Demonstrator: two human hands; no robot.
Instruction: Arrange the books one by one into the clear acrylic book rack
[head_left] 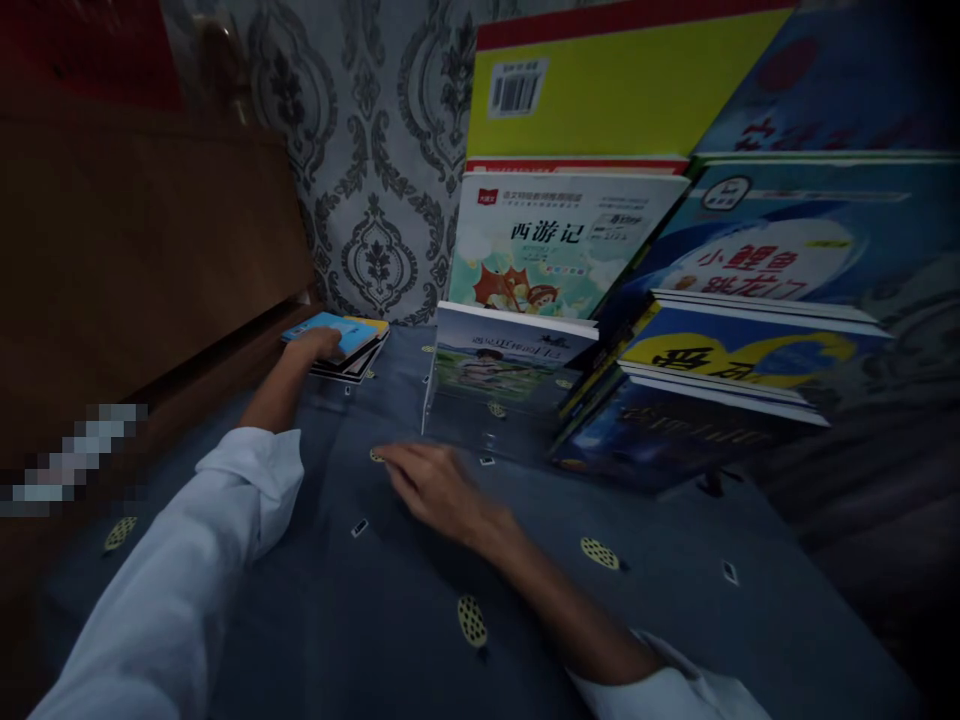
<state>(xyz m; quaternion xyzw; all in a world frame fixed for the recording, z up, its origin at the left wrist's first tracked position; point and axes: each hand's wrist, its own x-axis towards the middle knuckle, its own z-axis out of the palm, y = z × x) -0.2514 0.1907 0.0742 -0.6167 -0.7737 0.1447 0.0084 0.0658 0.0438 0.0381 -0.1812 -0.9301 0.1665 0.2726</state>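
Note:
My left hand is at the far left, on top of a small stack of books. Its fingers are bent over a light blue book, partly hiding it. Beneath it lie dark-covered books and a yellow-edged one. My right hand is low over the dark patterned cloth, fingers loosely stretched leftward with nothing in them. Just beyond it stands a thin book with a green field scene, in a clear holder.
Behind are a white-and-green book, a yellow book, and blue books in tiers on the right. A dark blue book stands in front. A brown wooden panel borders the left; patterned wallpaper backs the surface.

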